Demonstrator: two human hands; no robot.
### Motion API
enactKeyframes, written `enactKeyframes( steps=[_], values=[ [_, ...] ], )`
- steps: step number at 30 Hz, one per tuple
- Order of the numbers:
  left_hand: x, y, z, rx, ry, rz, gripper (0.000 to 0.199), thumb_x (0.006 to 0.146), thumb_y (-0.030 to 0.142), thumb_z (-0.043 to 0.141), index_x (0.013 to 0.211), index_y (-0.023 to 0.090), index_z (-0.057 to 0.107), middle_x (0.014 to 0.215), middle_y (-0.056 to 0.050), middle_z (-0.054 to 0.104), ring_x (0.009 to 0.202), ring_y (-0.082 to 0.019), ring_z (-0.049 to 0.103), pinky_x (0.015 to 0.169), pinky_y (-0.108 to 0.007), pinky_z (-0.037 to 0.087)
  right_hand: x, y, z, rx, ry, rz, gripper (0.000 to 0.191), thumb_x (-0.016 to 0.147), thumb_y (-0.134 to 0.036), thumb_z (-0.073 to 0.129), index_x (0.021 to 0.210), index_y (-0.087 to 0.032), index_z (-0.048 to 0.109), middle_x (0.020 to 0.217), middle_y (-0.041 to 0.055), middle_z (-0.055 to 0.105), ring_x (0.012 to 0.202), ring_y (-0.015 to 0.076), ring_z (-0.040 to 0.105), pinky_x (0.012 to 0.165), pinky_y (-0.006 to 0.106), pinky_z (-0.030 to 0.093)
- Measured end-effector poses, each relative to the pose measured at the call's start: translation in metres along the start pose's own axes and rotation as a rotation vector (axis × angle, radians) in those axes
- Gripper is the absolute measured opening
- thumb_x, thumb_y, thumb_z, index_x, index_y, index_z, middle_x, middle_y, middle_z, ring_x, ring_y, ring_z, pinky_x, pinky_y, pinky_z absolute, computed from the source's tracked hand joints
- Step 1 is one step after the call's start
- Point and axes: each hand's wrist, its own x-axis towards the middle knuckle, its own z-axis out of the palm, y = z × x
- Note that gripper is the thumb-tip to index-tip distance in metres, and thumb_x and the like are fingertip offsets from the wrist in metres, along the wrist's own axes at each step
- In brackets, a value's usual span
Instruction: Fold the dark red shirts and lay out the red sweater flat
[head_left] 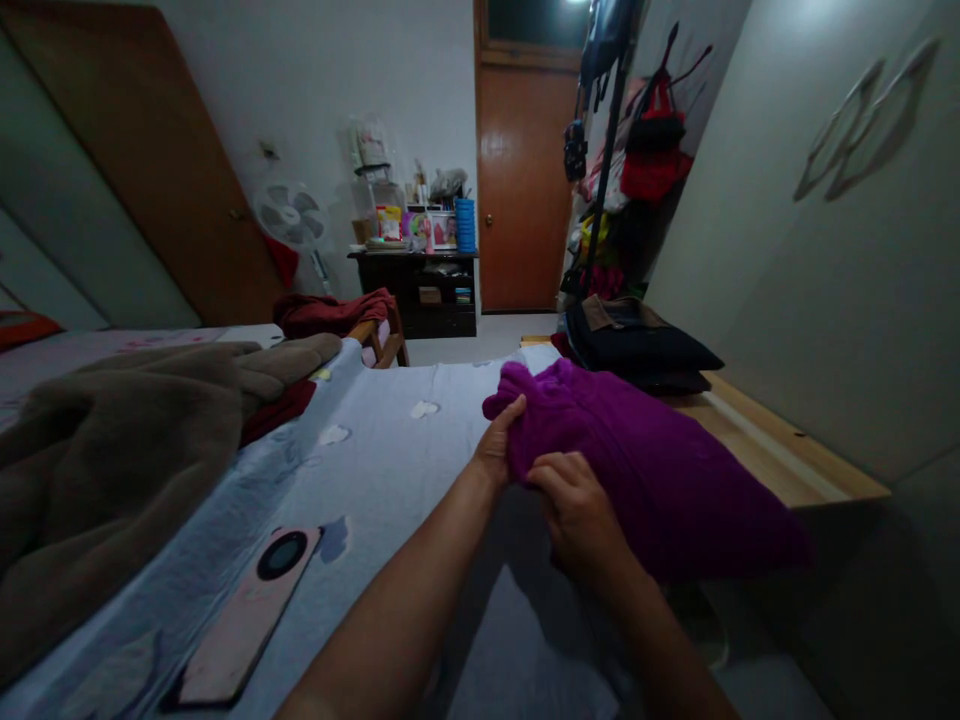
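Observation:
A purple fleece garment (645,450) lies bunched at the right side of the bed, its far right part reaching past the bed's edge. My left hand (498,440) grips its gathered near-left end, thumb on top and the other fingers hidden behind the cloth. Close beside it, my right hand (574,500) pinches the garment's lower edge between curled fingers. Which part of the garment this end is, I cannot tell. Under both forearms spreads a light blue bed sheet (390,470) with cloud shapes.
A pink phone (247,610) lies face down at the lower left. Beyond it is a brown plush blanket (127,460). Folded dark clothes (637,345) are stacked on a wooden ledge (780,450) at right. A fan (292,215) and a black cabinet (412,290) stand at the back.

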Motion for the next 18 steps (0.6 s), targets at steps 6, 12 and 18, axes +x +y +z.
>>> enactKeyframes(
  steps=[6, 12, 18],
  values=[
    [-0.004, -0.003, -0.027, 0.002, 0.25, -0.057, 0.035, 0.067, 0.007, 0.057, 0.102, 0.006, 0.064, 0.082, -0.01, 0.075, 0.073, -0.023, 0.072, 0.079, -0.038, 0.057, -0.027, 0.023, -0.033, 0.049, -0.063, 0.124, 0.016, 0.09, -0.025, 0.05, 0.1, -0.023, 0.062, 0.12, 0.0078, 0.061, 0.111, 0.021, 0.056, 0.095, 0.037, 0.046],
    [-0.024, -0.024, -0.039, 0.215, 0.621, 0.241, 0.088, 0.061, 0.005, 0.076, 0.138, 0.017, 0.034, 0.111, -0.013, 0.068, 0.077, -0.02, 0.071, 0.078, -0.035, 0.057, -0.088, 0.11, -0.113, -0.414, 0.22, 0.726, 0.071, 0.07, -0.067, 0.055, 0.117, -0.015, 0.06, 0.128, 0.0207, 0.054, 0.124, 0.0419, 0.046, 0.104, 0.059, 0.034],
    [-0.051, -0.051, -0.021, 0.256, 0.411, 0.167, 0.094, 0.062, 0.019, 0.084, 0.138, 0.026, 0.03, 0.125, -0.014, 0.061, 0.096, -0.024, 0.068, 0.086, -0.038, 0.054, -0.123, 0.146, -0.118, -0.06, 0.186, 1.188, 0.075, 0.066, -0.071, 0.057, 0.115, -0.014, 0.061, 0.102, 0.0172, 0.068, 0.097, 0.0349, 0.065, 0.08, 0.044, 0.051]
  ],
)
